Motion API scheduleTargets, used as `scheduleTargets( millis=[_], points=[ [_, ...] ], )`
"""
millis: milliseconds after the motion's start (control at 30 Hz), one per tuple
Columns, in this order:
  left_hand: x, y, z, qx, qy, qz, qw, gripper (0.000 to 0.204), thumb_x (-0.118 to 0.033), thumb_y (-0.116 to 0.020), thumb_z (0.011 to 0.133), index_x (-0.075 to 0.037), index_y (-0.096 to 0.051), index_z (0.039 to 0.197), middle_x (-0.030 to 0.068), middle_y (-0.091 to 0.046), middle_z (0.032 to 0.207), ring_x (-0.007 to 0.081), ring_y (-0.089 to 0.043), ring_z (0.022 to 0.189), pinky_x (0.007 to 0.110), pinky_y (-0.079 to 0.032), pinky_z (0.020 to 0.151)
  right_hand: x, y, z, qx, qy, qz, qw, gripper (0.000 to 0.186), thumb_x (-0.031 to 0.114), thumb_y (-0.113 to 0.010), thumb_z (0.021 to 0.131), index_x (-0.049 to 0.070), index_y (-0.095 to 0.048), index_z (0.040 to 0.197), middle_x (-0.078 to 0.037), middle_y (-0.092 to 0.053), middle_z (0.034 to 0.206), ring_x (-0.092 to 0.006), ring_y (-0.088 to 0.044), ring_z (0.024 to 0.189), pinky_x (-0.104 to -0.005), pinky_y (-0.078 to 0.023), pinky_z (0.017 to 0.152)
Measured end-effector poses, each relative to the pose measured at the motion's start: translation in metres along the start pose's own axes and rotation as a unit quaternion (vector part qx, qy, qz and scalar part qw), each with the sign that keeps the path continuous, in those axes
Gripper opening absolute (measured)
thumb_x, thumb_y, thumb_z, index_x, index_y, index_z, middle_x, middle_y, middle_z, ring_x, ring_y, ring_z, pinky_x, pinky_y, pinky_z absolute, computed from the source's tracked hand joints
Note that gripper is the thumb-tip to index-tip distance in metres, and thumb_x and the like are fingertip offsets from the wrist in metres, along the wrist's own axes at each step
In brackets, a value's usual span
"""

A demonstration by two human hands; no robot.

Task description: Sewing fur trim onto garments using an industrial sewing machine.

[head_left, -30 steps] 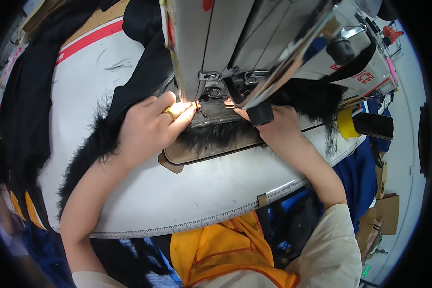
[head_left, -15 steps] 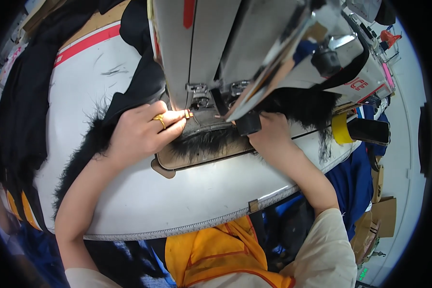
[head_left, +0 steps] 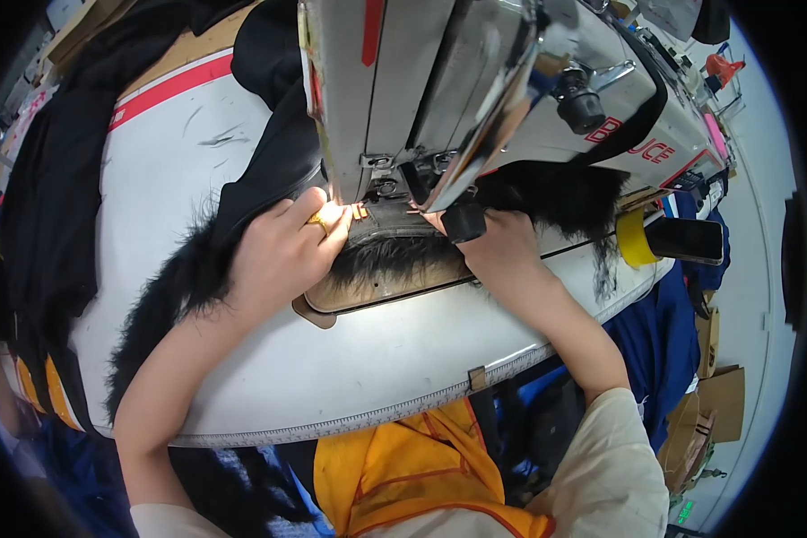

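Observation:
A black garment piece with a shaggy fur edge [head_left: 381,258] lies under the head of a sewing machine [head_left: 377,81]. My left hand [head_left: 282,251], with a gold ring, is closed on the cloth just left of the lit presser foot [head_left: 386,186], fingertips beside a small orange piece [head_left: 359,212]. More black fabric and fur [head_left: 166,278] trail out past my left wrist. On the other side of the foot my right hand [head_left: 504,253] bends over the same cloth. A black knob-like part [head_left: 464,222] in front of it hides most of its fingers.
A white table [head_left: 403,345] with a ruler strip along its curved front edge bears the machine. Black cloth [head_left: 49,206] hangs over the left side. A yellow tape roll [head_left: 635,238] and a phone [head_left: 686,240] sit at the right edge. Cardboard boxes [head_left: 713,408] stand beyond.
The whole view has shifted a little. My left hand has moved slightly right and down, its fingers closer to the presser foot. My right hand stays at nearly the same place.

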State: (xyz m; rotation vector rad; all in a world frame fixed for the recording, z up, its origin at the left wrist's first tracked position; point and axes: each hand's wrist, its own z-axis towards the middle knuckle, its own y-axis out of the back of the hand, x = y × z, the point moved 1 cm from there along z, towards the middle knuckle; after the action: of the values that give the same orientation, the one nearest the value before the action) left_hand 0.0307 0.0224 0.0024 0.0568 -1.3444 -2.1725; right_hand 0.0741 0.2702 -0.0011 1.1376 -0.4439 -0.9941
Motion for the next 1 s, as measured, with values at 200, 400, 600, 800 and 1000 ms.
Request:
scheduleTargets(
  millis=[200,400,600,800,1000],
  points=[
    [-0.002,0.002,-0.003,-0.009,0.000,-0.035,0.999,0.027,-0.010,-0.062,0.068,-0.001,-0.068,0.093,0.0021,-0.059,0.076,0.0169,-0.055,0.095,0.026,-0.050,0.067,0.000,0.001,-0.002,0.007,-0.004,0.014,1.000,0.034,0.009,-0.057,0.076,0.012,-0.061,0.110,0.002,-0.063,0.110,-0.0145,-0.061,0.054,-0.0258,-0.050,0.053],
    [-0.009,0.000,-0.003,0.024,0.007,0.031,0.999,0.027,-0.011,-0.061,0.068,-0.002,-0.068,0.092,0.0033,-0.061,0.079,0.0180,-0.055,0.096,0.028,-0.050,0.073,0.001,0.001,-0.002,0.021,-0.014,0.025,0.999,0.036,0.006,-0.056,0.075,0.012,-0.060,0.110,0.001,-0.062,0.111,-0.0158,-0.062,0.057,-0.0273,-0.051,0.055],
    [-0.007,0.006,-0.001,0.032,0.029,-0.012,0.999,0.029,-0.012,-0.059,0.071,-0.005,-0.066,0.099,0.0032,-0.063,0.095,0.0196,-0.054,0.097,0.031,-0.047,0.085,-0.001,-0.002,-0.002,0.008,-0.024,0.028,0.999,0.034,0.005,-0.053,0.077,0.011,-0.060,0.110,0.001,-0.062,0.113,-0.0180,-0.064,0.061,-0.0280,-0.052,0.055],
    [-0.025,-0.005,-0.007,0.050,0.100,0.102,0.988,0.026,-0.012,-0.055,0.078,-0.009,-0.064,0.103,0.0037,-0.064,0.107,0.0181,-0.056,0.108,0.036,-0.042,0.097,-0.001,-0.002,-0.002,0.015,-0.030,0.029,0.999,0.035,0.006,-0.053,0.078,0.013,-0.060,0.112,0.002,-0.061,0.117,-0.0184,-0.065,0.063,-0.0287,-0.052,0.057],
    [-0.005,0.009,-0.012,0.104,0.053,-0.095,0.989,0.028,-0.011,-0.055,0.079,-0.008,-0.063,0.105,0.0037,-0.062,0.117,0.0155,-0.058,0.107,0.033,-0.043,0.097,0.018,0.030,-0.013,0.089,-0.004,-0.030,0.996,0.046,0.008,-0.054,0.077,0.017,-0.058,0.122,-0.002,-0.063,0.113,-0.0196,-0.063,0.061,-0.0297,-0.051,0.057]
  ],
)
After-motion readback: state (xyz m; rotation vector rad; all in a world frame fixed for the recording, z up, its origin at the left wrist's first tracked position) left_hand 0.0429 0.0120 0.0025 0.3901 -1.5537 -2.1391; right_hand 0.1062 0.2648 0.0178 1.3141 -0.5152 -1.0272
